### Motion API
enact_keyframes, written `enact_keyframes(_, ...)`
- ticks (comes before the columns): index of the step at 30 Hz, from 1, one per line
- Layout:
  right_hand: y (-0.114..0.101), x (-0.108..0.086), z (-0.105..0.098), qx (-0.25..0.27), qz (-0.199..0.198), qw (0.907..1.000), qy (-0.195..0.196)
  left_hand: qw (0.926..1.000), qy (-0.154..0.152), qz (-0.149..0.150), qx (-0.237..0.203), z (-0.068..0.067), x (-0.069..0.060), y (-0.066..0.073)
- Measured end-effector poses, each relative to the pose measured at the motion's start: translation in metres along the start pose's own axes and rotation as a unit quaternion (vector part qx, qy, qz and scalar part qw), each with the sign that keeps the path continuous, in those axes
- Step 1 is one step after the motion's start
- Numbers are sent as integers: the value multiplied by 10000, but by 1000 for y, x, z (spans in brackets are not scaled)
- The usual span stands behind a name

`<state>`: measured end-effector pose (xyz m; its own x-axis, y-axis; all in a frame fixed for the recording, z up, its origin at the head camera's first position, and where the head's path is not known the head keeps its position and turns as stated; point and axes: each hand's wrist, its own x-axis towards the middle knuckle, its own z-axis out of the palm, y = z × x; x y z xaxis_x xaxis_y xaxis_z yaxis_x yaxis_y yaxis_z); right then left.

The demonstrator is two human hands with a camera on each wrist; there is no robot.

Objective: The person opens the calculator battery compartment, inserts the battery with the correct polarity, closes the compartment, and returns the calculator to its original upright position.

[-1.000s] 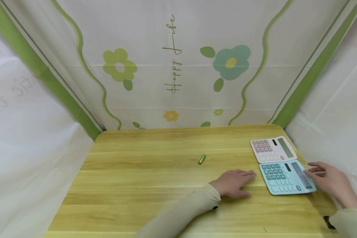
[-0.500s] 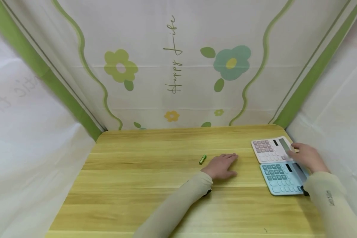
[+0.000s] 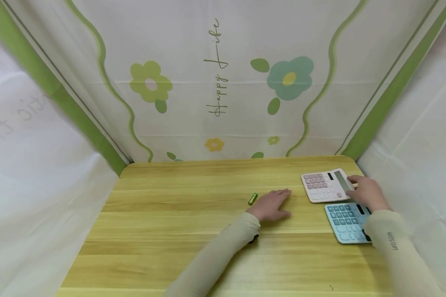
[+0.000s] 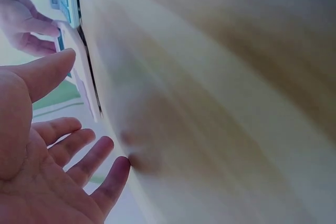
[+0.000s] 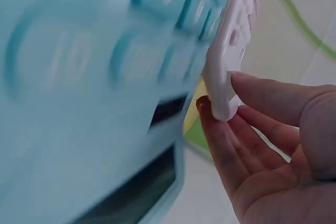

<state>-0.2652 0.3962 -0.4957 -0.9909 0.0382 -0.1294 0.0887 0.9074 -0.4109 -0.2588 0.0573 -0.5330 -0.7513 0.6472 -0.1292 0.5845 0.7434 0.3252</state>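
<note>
At the table's right side, my right hand (image 3: 369, 194) pinches the right edge of a pink-and-white calculator (image 3: 323, 187). In the right wrist view the thumb lies on the calculator's face and the fingers (image 5: 223, 150) reach beneath its edge. A blue calculator (image 3: 343, 222) lies just nearer, partly covered by the right sleeve. My left hand (image 3: 271, 205) is spread with straight fingers over the table, left of the calculators, and holds nothing. Close by its back is a small green battery (image 3: 252, 199). The left wrist view shows the left palm (image 4: 47, 182) with its fingers extended.
The wooden table (image 3: 163, 231) extends to the left and front. A white curtain (image 3: 186, 49) with printed flowers and green bands stands behind it and along both sides. Beyond the table's right edge hangs more white cloth (image 3: 420, 165).
My right hand has gone from the blue calculator to the pink-and-white one, gripped it and shifted it left, apart from the blue one. My left hand has moved left, towards the battery.
</note>
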Motion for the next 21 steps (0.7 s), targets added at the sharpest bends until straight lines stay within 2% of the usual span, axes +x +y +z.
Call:
enact_keyframes(10,-41,3,23,102,-433,9990,19,9956,-109,-578,-731,-3,-12,-10)
enact_keyframes(14,-55,4,29,202,-631,9978,-10,9934,-72,-651,-937,-4,-17,-14)
enact_keyframes(21,-70,6,37,339,-792,9962,-159,9930,47,-667,-971,-2,-23,-20)
